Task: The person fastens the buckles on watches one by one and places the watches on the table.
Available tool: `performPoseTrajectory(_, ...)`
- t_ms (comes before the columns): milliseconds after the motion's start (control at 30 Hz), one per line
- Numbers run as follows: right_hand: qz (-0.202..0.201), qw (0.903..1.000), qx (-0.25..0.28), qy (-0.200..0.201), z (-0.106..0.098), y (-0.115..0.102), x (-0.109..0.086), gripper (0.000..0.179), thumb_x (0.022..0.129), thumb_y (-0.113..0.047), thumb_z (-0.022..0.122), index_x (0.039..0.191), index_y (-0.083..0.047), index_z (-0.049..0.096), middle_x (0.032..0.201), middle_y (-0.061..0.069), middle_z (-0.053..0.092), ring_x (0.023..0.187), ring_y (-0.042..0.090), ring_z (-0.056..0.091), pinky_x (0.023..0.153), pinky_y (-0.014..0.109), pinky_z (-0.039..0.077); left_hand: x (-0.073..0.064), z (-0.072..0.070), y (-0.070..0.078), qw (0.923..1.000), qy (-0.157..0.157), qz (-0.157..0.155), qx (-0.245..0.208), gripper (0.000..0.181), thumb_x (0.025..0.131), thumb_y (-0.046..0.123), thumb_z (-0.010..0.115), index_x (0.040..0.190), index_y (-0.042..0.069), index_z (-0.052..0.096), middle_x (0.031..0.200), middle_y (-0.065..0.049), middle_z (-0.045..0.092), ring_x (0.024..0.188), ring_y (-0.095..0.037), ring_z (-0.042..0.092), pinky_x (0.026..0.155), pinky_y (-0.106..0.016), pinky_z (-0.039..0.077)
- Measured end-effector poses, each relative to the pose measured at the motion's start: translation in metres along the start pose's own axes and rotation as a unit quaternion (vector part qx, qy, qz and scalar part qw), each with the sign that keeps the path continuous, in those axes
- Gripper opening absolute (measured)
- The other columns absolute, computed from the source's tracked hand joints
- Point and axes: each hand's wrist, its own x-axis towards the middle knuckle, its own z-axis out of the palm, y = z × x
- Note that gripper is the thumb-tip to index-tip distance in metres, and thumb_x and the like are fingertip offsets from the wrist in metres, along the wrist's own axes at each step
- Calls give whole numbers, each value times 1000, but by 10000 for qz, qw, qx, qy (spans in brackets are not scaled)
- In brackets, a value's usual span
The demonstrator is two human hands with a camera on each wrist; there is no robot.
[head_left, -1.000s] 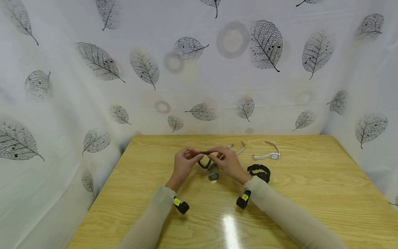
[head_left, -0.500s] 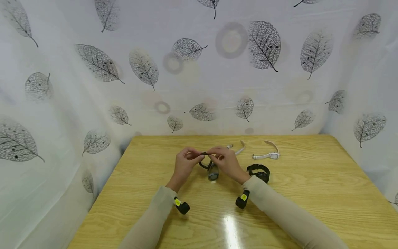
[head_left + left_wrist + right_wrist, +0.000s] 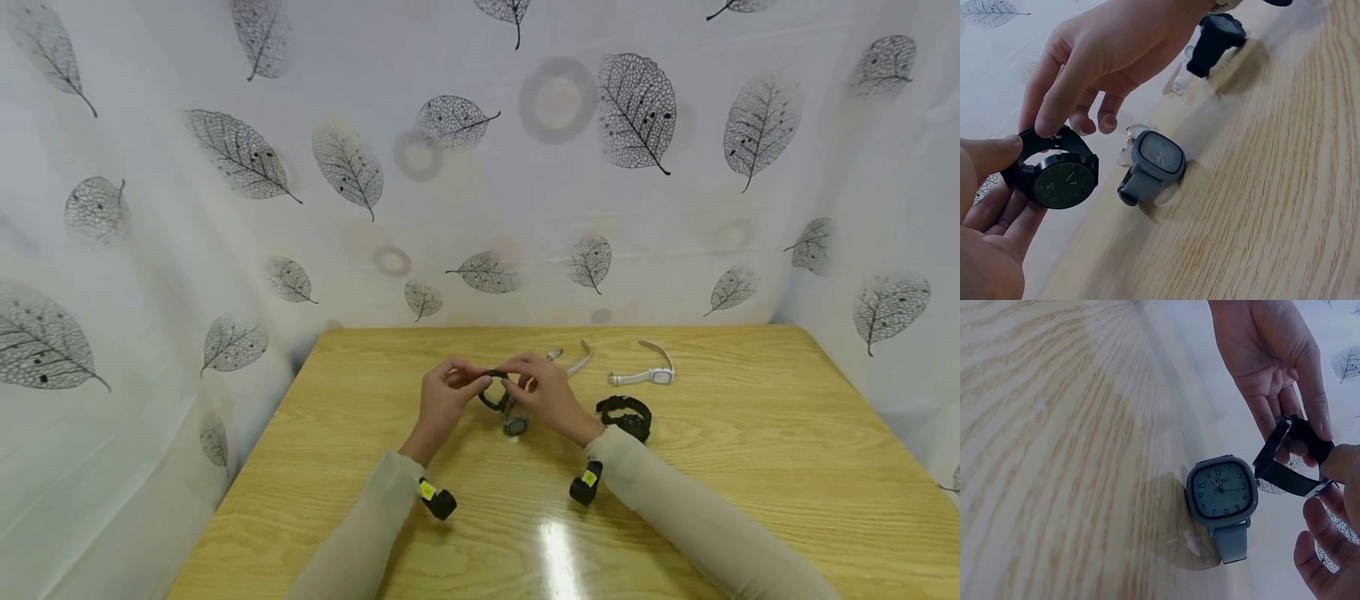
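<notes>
A round-faced black wristwatch (image 3: 1065, 185) is held up above the table between both hands, its strap forming a loop. My left hand (image 3: 441, 407) pinches the strap at one side, thumb on top and fingers beneath the loop. From the other side my right hand (image 3: 553, 402) pinches the strap near its holes with thumb and fingers. In the right wrist view the black watch (image 3: 1291, 481) is seen from behind, partly hidden by the fingers. Just beneath the hands a grey square-faced watch (image 3: 1221, 490) stands on the wooden table, its strap looped.
Another black watch (image 3: 626, 417) lies looped beside my right wrist. A white watch (image 3: 660, 376) lies farther back on the right. A second white strap (image 3: 581, 364) lies behind my right hand, partly hidden. The table (image 3: 337, 483) ends at a leaf-patterned curtain (image 3: 495, 192).
Both hands stay almost in place, still pinching the black watch's strap. The strap between the fingertips looks flatter half a second ago and more arched now; the right fingers have shifted slightly.
</notes>
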Motion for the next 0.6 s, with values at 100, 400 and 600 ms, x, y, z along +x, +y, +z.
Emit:
performPoseTrajectory(100,-68,10000,-3,43,-1,-1,1,19,98,-7,71,115,-9,78,112,5,69,74,9,59,63,28,57,1,1,0,10000,-35,-7,65,26,88,3,81,103,-9,63,106,-24,73,99,-24,73,87,-35,61)
performPoseTrajectory(400,-213,9996,-192,29,-1,-1,0,17,99,-7,70,112,-9,79,110,4,69,78,11,60,63,26,56,-1,2,1,9998,-95,-22,159,26,87,1,82,101,-8,62,105,-23,73,102,-27,73,85,-34,62)
performPoseTrajectory(600,-64,9999,-93,-3,0,-1,0,17,100,-10,69,115,-9,77,113,4,69,76,11,60,63,29,57,0,2,-4,10000,-35,67,-49,22,89,-1,79,100,-8,62,104,-24,74,98,-26,74,86,-38,62)
